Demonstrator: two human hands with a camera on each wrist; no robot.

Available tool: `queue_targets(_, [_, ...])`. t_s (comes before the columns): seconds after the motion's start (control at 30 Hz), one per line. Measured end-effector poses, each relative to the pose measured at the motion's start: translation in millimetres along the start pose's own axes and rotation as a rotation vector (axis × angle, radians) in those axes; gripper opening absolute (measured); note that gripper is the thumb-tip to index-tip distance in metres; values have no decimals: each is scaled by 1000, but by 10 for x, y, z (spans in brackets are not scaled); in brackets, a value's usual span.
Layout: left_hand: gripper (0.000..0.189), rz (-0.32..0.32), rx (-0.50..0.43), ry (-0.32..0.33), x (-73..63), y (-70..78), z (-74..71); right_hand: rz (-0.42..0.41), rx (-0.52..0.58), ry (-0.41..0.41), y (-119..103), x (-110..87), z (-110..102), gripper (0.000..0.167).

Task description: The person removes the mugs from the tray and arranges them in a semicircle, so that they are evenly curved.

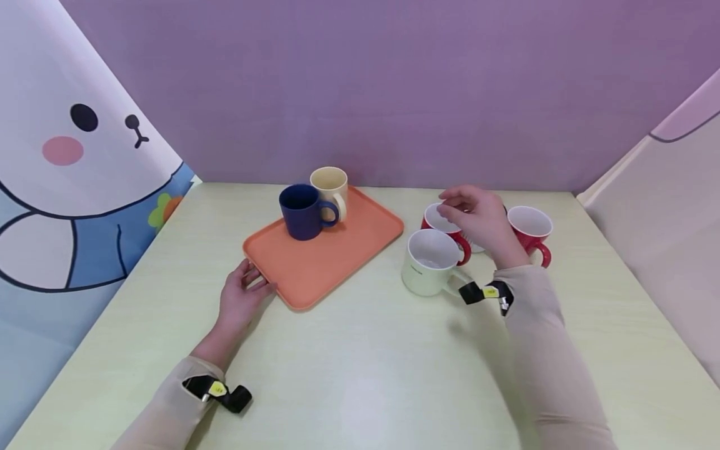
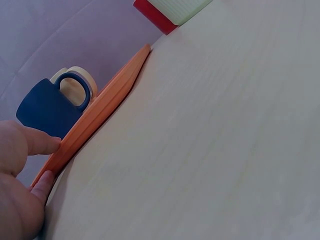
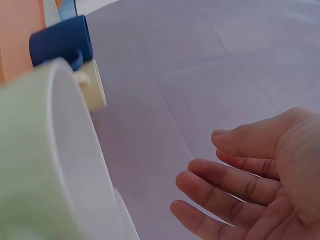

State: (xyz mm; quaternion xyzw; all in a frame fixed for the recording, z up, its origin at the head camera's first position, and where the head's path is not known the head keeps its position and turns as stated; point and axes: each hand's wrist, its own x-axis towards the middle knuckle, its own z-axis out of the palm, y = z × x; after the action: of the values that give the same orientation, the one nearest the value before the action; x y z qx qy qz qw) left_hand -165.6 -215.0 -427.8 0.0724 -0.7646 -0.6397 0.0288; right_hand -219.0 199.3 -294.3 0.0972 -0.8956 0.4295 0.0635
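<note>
My left hand (image 1: 240, 297) grips the near left edge of an orange tray (image 1: 315, 275), thumb at the rim and a finger low against its side in the left wrist view. On the tray stand a dark blue mug (image 1: 300, 212) and a cream mug (image 1: 329, 181), side by side toward its back left. My right hand (image 1: 475, 215) hovers over a group of mugs, fingers loosely bent and holding nothing. Below it are a red mug (image 1: 464, 249) with a white inside and a pale green mug (image 1: 424, 275) in front. A white ribbed piece behind is mostly hidden by the hand.
Another red mug (image 1: 529, 240) stands to the right of the right wrist, its handle toward me. The light wooden table (image 1: 360, 375) ends at a purple backdrop (image 1: 394, 94). Printed cloth panels (image 1: 73, 206) border the left and right sides.
</note>
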Motion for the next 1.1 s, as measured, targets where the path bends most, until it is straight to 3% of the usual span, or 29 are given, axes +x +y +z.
queue_targets(0.5, [76, 26, 5, -5, 16, -9, 0, -89, 51, -102, -256, 266, 461, 25])
queue_targets(0.8, [76, 25, 11, -9, 12, -3, 3, -109, 193, -208, -361, 423, 765, 22])
queue_targets(1.1, [76, 18, 14, -9, 14, -18, -1, -122, 66, -250, -453, 575, 1064, 22])
